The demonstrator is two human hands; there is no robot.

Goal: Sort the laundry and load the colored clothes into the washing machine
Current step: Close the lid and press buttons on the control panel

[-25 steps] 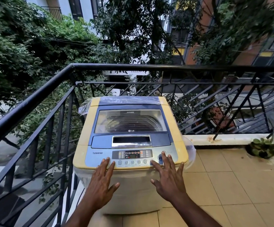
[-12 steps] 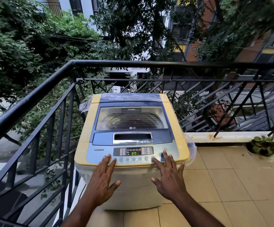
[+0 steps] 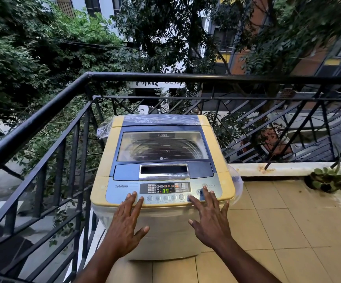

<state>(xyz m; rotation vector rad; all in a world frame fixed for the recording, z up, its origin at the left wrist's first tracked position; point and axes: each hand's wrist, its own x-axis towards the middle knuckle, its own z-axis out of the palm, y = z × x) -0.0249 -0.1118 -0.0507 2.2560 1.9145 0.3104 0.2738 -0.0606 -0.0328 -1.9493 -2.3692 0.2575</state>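
A yellow and blue top-loading washing machine (image 3: 108, 152) stands in the balcony corner with its glass lid (image 3: 162, 146) closed. Its control panel (image 3: 165, 188) is lit and shows a green 37. My left hand (image 3: 127, 223) is spread flat, fingertips on the panel's front edge left of the buttons. My right hand (image 3: 210, 219) is also spread, its fingertips on the buttons at the panel's right end. Both hands hold nothing. No clothes are in view, and the drum behind the glass looks dark.
A black metal railing (image 3: 43, 115) runs close along the machine's left and back. Clear plastic wrap (image 3: 235, 180) hangs off the machine's right side. A potted plant (image 3: 326, 178) sits at the right on the tiled balcony floor (image 3: 277, 225).
The panel display was dark a second ago and now shows a green 37. My right hand's fingers stay on the right buttons; the view shifted down slightly.
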